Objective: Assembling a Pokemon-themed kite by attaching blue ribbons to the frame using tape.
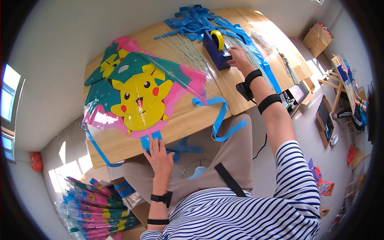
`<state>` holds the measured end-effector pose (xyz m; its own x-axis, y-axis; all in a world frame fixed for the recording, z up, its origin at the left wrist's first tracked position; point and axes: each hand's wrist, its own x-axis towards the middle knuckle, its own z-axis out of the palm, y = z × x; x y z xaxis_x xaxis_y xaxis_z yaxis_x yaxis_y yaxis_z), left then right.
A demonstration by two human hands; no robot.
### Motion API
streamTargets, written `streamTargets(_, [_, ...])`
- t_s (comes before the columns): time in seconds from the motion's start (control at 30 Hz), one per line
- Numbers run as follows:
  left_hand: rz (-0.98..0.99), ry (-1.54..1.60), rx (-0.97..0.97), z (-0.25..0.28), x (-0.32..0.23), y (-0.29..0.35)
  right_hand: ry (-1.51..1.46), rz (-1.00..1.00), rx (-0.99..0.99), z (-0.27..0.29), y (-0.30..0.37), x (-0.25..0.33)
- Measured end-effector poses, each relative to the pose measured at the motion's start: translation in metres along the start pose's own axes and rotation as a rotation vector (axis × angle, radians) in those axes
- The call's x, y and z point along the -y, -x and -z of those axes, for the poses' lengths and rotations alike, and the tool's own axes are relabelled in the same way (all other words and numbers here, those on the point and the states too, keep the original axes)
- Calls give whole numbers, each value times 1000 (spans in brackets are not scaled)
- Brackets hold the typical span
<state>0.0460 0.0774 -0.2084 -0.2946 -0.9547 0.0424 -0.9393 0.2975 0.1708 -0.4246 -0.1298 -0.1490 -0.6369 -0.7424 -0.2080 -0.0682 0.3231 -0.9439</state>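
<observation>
A kite sheet (143,98) with a yellow cartoon figure on green and pink lies on the wooden table. Blue ribbon tails (145,142) hang from its lower edge. My left hand (160,158) rests at those tails with its fingers stretched out and lightly spread, pressing on the ribbon. Farther right stands a dark blue tape dispenser (216,50) carrying a yellow-cored tape roll (217,40). At the dispenser's front end, my right hand (239,60) has its fingers closed on the tape's end; the tape itself is barely visible.
Behind the dispenser lie a heap of blue ribbons (196,18) and many thin rods (188,50). Pliers (285,62) sit at the table's right. Finished-looking kites (100,212) are piled low at the left. A cardboard box (318,39) stands far right.
</observation>
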Motion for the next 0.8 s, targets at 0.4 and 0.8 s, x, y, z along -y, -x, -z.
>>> streamTargets(0.4, [-17, 12, 5, 1, -1, 1, -271, -4, 78, 5, 6, -3])
streamTargets(0.8, [-7, 14, 11, 2, -2, 0, -370, -16, 65, 9, 30, -35])
